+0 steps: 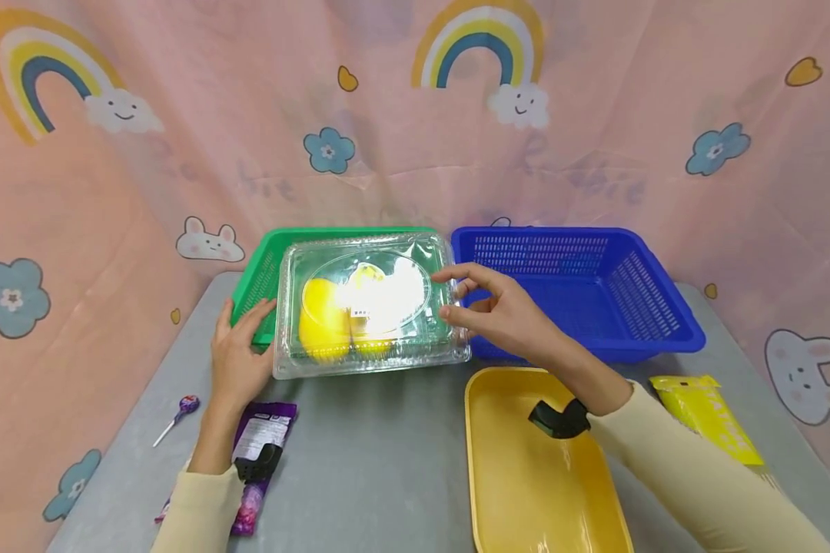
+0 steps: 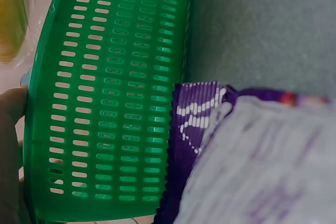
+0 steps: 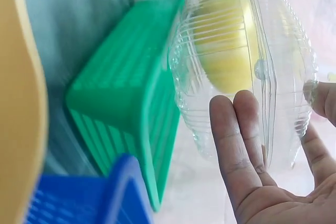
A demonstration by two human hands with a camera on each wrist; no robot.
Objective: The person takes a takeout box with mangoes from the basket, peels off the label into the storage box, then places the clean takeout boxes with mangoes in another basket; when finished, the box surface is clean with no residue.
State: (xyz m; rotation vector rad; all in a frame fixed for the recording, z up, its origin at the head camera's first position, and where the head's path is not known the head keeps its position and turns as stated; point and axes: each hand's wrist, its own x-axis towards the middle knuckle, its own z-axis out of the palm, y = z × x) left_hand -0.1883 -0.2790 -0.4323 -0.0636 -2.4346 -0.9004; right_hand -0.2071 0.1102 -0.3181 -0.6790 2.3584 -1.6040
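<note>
A clear plastic clamshell box with yellow, mango-like items inside is tilted above the green basket. At its left edge, my left hand holds it with fingertips and thumb; part of that hold is hidden. In the left wrist view only a sliver of this hand shows beside the basket rim. My right hand holds the box's right end. Seen from the right wrist, two fingers lie along one face of the box and the thumb is on the other.
A blue basket stands right of the green one. Nearer me is a yellow tray, with a yellow packet farther right. On the left lie a purple packet and a lollipop. A patterned curtain hangs behind.
</note>
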